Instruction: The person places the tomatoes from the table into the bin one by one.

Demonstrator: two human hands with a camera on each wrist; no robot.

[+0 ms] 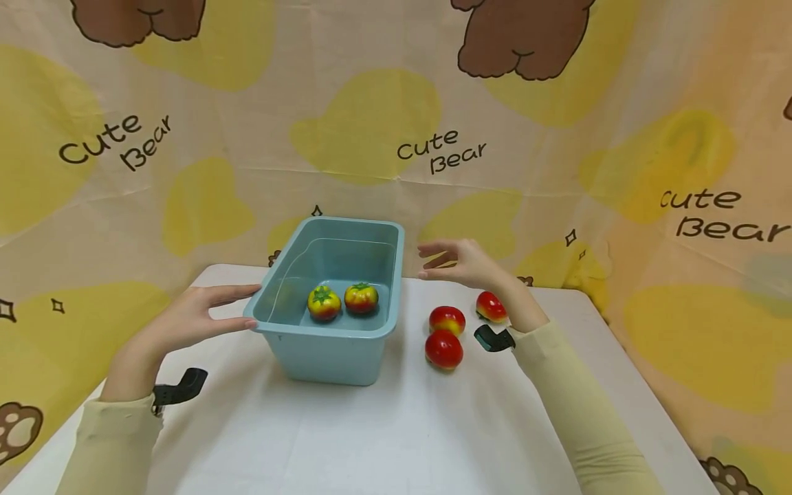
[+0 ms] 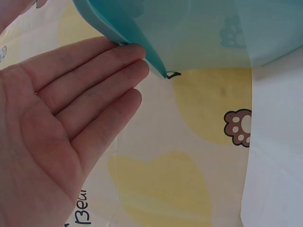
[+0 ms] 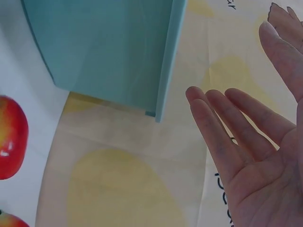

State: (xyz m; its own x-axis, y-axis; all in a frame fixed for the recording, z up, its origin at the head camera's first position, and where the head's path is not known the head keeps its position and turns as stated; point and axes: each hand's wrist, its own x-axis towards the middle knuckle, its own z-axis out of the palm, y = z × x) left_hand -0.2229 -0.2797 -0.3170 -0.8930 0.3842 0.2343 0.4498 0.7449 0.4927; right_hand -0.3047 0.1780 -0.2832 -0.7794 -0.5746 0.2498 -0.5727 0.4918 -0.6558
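A blue-green plastic bin (image 1: 322,357) stands on the table, with two glossy yellow-and-red fruits with green leafy tops, one on the left (image 1: 324,303) and one on the right (image 1: 361,298), on its floor. My left hand (image 1: 192,317) is at the bin's front left corner, fingertips and thumb tip right at the rim; the left wrist view shows its fingers (image 2: 94,80) nearly straight. To the right of the bin, my right hand (image 1: 464,265) hangs in the air, apart from the rim, holding nothing. In the right wrist view its fingers (image 3: 241,125) are spread and relaxed.
Three red-and-yellow fruits lie right of the bin: a front one (image 1: 443,349), one just behind it (image 1: 447,320), and one farther back (image 1: 491,306) beside my right forearm. A white cloth covers the table (image 1: 297,440). Behind hangs a printed curtain (image 1: 359,124).
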